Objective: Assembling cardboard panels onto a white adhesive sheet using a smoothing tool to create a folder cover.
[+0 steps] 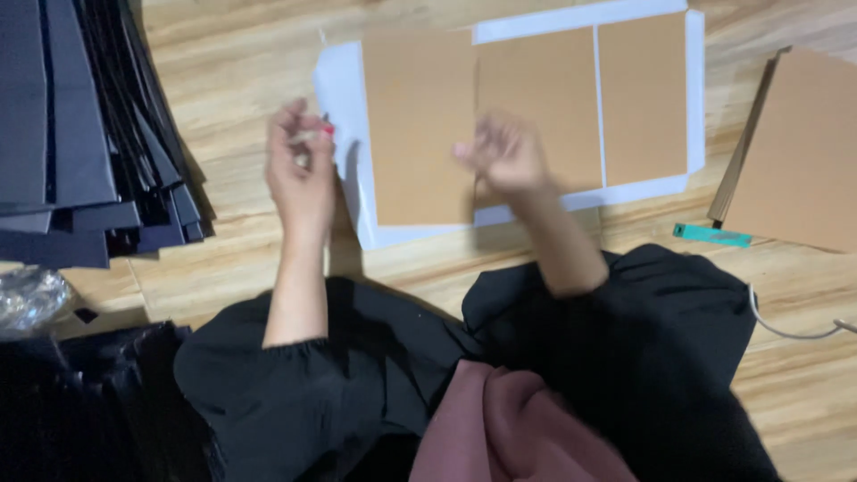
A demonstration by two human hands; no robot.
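Crowding the far left of the wooden floor, a fanned stack of dark sheets, navy and black, edges stepped one over another. Below it, at the left edge, a crumple of clear plastic. Over on the right, a pile of brown boards, squared up, well apart from both hands; just beside its near corner, a small teal tool lying flat. Trailing off the right edge, a thin pale cord. Filling the bottom, black sleeves and a fold of dusky pink cloth, partly hiding the floor nearest the camera.

Lying flat between the two stacks, a white sheet bearing three brown cardboard panels side by side: one wide panel at the left, two narrower ones to its right, thin white gaps between, a white margin all round, corners cut at a slant.

Hovering at the white sheet's left edge, the left hand, fingers curled together near something small and pale, too blurred to name. Raised over the near edge of the middle panel, the right hand, fingers loosely bent and blurred; contact with the panel impossible to tell.
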